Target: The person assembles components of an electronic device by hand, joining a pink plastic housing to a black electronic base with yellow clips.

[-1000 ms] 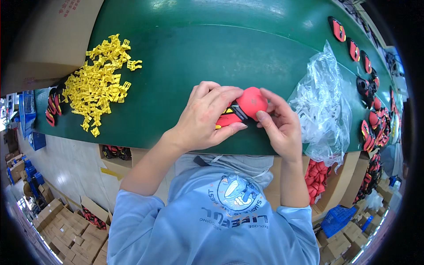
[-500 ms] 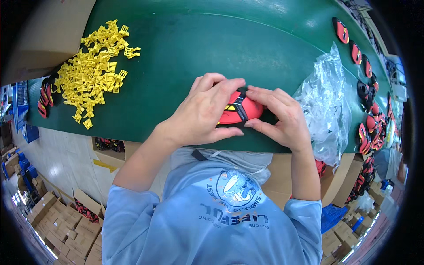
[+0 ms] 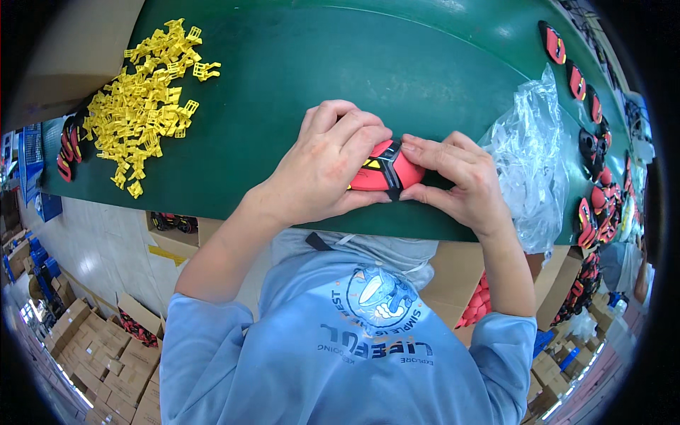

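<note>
Between my two hands, over the green table near its front edge, is a red and black plastic shell (image 3: pixel 406 172) with yellow marks. My left hand (image 3: pixel 329 163) is wrapped round its left end, thumb on the near side and fingers on the far side. The right end is pinched by my right hand (image 3: pixel 457 176), its fingers on the far edge and its thumb on the near edge. My palms hide much of the left part and the underside of the shell.
Yellow plastic clips (image 3: pixel 142 106) lie heaped at the left, beside a cardboard box (image 3: pixel 71 64). A clear plastic bag (image 3: pixel 531 163) lies right of my hands. Several red and black shells (image 3: pixel 576 81) line the table's right side. Red parts fill an open carton (image 3: pixel 476 304) below the edge.
My right hand has shifted slightly right, and its thumb now presses the shell's near edge. The left hand stays round the shell. The view has shifted a little.
</note>
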Motion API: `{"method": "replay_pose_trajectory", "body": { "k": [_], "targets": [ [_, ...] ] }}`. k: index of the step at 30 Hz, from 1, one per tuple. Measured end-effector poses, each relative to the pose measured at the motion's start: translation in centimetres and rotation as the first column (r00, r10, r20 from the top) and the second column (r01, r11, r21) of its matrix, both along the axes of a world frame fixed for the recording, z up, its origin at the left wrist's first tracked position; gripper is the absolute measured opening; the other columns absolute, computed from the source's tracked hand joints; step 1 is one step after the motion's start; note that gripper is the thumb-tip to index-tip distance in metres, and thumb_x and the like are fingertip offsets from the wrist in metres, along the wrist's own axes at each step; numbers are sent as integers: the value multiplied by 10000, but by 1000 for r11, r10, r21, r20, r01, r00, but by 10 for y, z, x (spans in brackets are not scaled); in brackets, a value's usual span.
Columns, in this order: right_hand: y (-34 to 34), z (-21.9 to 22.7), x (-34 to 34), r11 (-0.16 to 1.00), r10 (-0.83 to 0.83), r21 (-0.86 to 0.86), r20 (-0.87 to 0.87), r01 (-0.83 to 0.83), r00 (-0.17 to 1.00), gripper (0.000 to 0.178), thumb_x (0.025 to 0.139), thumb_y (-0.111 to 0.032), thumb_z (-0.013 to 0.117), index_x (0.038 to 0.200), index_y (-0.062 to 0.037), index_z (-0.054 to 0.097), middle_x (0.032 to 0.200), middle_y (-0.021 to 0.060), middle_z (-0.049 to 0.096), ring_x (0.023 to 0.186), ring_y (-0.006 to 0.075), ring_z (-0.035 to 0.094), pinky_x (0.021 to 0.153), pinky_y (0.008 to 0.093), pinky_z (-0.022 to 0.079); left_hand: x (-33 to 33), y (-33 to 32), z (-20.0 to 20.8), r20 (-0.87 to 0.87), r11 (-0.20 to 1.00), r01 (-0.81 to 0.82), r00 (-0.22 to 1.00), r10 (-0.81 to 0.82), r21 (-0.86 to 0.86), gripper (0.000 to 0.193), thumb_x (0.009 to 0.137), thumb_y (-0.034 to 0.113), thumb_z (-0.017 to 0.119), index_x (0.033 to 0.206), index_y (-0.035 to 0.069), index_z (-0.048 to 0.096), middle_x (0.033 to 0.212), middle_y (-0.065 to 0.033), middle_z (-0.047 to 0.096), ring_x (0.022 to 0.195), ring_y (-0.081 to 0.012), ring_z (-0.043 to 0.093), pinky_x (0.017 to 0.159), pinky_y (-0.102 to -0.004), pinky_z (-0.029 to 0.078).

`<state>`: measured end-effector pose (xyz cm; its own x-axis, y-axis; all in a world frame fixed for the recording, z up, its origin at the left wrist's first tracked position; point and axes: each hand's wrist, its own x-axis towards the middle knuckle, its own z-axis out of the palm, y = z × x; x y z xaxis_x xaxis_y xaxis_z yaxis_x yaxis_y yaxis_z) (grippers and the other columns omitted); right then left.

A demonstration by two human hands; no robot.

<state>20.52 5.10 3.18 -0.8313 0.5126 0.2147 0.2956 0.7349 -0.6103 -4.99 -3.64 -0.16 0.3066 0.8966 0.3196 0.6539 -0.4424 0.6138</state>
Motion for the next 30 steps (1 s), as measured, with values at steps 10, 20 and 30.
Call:
{"method": "replay_pose_trajectory", "body": {
  "k": [10, 20, 30],
  "targets": [
    [-3, 3, -4, 999, -51, -14, -24, 50, 998, 527, 761, -290, 924, 1227, -95, 775, 1204, 81, 794, 822, 250, 690, 776, 358, 588, 2, 0, -1, -25, 1000, -3, 1000, 3, 7, 774, 708, 368, 961, 1332, 61, 620, 1336, -124, 614, 1266, -376, 530, 1077, -510, 422],
    [3, 8, -4, 1000, 18, -14, 26, -18, 999, 623, 738, -328, 921, 1282, -74, 757, 1292, 108, 764, 977, 249, 710, 848, 387, 566, 2, -2, 0, -21, 1000, -14, 1000, 15, 6, 777, 698, 360, 960, 1330, 63, 620, 1328, -119, 618, 1250, -374, 543, 1069, -501, 427],
    [-10, -2, -2, 997, -77, 6, 34, 77, 996, 587, 741, -319, 921, 1276, -123, 780, 1290, 64, 781, 791, 231, 613, 758, 336, 561, 2, 0, 1, -12, 1000, -3, 1000, 3, 15, 778, 678, 321, 959, 1326, 58, 618, 1324, -125, 619, 1248, -377, 549, 1074, -499, 426]
  ]
}}
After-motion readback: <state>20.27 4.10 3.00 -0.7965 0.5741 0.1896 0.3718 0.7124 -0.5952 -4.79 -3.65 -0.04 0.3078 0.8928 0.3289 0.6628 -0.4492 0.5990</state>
